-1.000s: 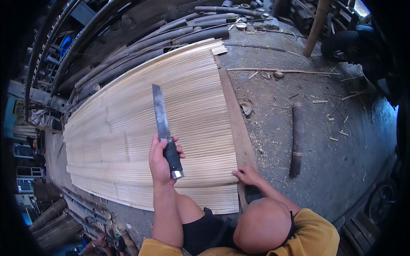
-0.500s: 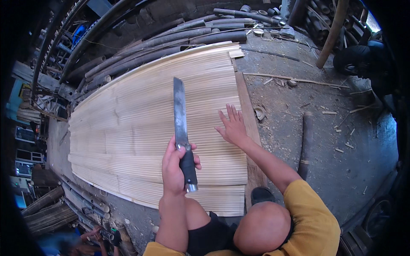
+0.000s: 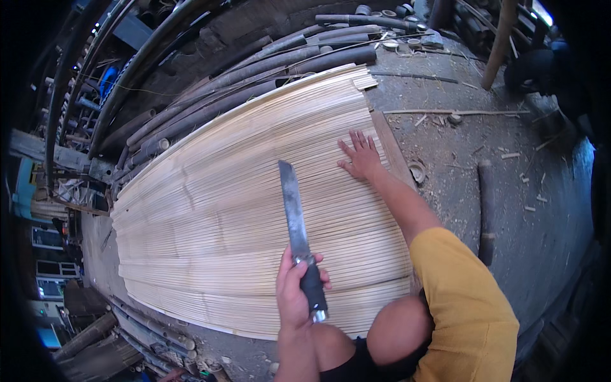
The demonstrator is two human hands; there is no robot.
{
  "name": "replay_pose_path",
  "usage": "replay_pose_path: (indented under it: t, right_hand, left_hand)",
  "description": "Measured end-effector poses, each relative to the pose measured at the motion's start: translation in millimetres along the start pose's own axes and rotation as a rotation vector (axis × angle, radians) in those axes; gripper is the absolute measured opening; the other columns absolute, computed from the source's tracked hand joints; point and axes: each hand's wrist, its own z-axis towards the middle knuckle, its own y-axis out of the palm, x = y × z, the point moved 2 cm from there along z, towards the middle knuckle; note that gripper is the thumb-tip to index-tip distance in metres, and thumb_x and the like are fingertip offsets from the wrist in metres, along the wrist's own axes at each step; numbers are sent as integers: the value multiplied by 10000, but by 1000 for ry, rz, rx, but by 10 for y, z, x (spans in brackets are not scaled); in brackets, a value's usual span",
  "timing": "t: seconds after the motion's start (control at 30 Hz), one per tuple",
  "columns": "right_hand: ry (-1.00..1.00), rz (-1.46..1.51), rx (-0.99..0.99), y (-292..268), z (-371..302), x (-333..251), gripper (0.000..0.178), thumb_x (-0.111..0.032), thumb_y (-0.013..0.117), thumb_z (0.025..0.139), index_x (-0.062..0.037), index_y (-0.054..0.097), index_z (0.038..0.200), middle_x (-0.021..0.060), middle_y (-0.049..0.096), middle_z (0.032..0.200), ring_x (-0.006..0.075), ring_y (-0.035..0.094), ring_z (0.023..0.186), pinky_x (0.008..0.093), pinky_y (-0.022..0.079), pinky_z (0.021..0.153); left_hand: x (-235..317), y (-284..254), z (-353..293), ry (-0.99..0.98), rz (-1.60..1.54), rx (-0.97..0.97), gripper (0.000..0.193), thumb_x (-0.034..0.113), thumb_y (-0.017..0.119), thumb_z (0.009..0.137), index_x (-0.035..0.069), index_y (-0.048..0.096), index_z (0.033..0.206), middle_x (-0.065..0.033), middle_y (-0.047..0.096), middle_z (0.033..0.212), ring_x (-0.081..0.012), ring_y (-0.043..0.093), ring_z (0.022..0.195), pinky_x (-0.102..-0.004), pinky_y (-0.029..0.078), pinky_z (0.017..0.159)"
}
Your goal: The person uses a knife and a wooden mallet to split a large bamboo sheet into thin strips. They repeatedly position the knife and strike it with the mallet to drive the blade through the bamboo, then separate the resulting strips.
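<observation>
My left hand point(image 3: 298, 290) is wrapped tight round the dark grip of a long flat steel chopping blade point(image 3: 291, 207), tip pointing away from me, held just above the work. My right hand point(image 3: 361, 155) lies flat with fingers spread, pressing on the broad mat of pale split bamboo slats point(image 3: 210, 235), near its right margin, probably to pin the strips so they don't shift. The two hands are well apart. My bent knee point(image 3: 398, 328) sits at the mat's near edge. Past the right edge runs a brown wooden board point(image 3: 391, 148), then bare grey concrete floor point(image 3: 522, 235) with chips and one dark round pole point(image 3: 487, 210): room there. Left and far sides are hemmed by stacked dark bamboo poles point(image 3: 254, 76).
</observation>
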Motion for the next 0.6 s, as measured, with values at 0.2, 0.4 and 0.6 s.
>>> replay_pose_path:
  t: [0.2,0.4,0.6]
  right_hand:
    - [52,-486,-28,221,-142,-633,652,-504,450,1043,-243,313,1624,246,108,1700,406,85,1582,629,66,1240]
    - [-230,42,-93,9,-1123,-643,726,-592,399,1028,-206,281,1631,204,99,1713,374,69,1588,642,44,1237]
    - [-235,126,-189,107,-1199,-95,782,-614,438,1013,-220,209,1650,225,113,1701,387,107,1579,612,75,1246]
  left_hand:
    - [-159,35,439,-48,-36,-57,503,115,452,1011,38,396,1504,-138,619,1033,-169,635,746,-322,580,620]
    - [-81,17,674,75,-54,24,519,181,501,1016,75,403,1515,-119,622,1034,-189,640,781,-358,607,673]
    - [-24,402,468,87,45,47,592,233,496,1043,70,317,1583,-135,628,1063,-209,674,846,-310,602,641]
